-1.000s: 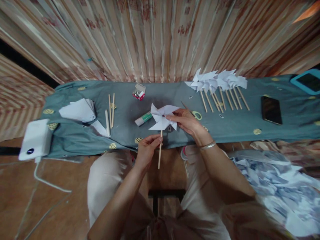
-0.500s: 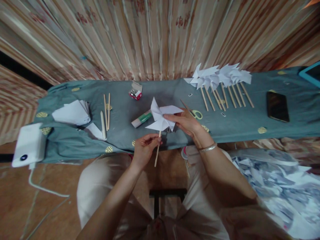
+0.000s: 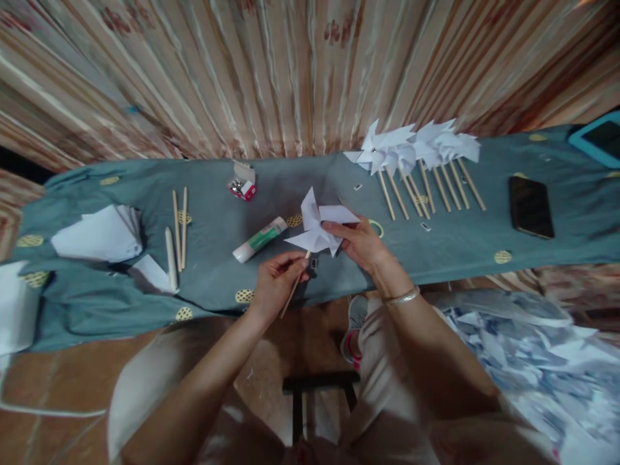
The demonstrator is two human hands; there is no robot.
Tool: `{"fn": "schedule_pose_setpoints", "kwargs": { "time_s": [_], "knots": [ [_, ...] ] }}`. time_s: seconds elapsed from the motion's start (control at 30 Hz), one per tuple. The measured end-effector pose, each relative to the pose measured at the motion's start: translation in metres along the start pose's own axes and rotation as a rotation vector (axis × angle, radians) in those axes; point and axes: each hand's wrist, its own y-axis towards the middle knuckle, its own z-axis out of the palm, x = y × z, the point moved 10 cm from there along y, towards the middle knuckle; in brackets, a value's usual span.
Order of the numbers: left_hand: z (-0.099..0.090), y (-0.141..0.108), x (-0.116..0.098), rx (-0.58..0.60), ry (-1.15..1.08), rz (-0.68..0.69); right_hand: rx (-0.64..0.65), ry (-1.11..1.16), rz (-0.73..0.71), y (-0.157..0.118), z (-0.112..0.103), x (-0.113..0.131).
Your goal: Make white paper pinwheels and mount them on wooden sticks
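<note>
Paper pinwheel (image 3: 310,240) held over the tabletop (image 3: 208,219), near edge, centre of view. Left hand (image 3: 279,281) pinches its stick (image 3: 290,296), which slants toward seven o'clock. Right hand (image 3: 361,244) grips the paper from three o'clock, thumb by the hub; fingers behind hidden. Glue stick (image 3: 260,239) at nine o'clock. My view: steady the stick, press close to the hub, spare the folded blades from creasing.

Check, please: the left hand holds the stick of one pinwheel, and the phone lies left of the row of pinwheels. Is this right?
One mistake: in the head view, the phone lies right of the row of pinwheels. The left hand holds the stick of one pinwheel.
</note>
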Motion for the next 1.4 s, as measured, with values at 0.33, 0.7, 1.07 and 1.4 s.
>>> {"fn": "schedule_pose_setpoints", "kwargs": {
  "time_s": [0.33,0.7,1.07,1.4],
  "knots": [
    [-0.004,0.011,-0.015,0.008,0.055,0.074,-0.004,0.032,0.028,0.012,0.009,-0.002],
    [-0.019,0.018,-0.031,0.005,0.201,0.255,-0.031,0.065,0.003,0.017,0.016,-0.002],
    [-0.025,0.021,-0.034,-0.011,0.380,0.359,-0.056,0.080,0.025,0.017,0.009,-0.013],
    [-0.025,0.029,-0.032,0.007,0.402,0.338,0.050,0.064,0.031,0.002,0.031,-0.011]
  ]
}}
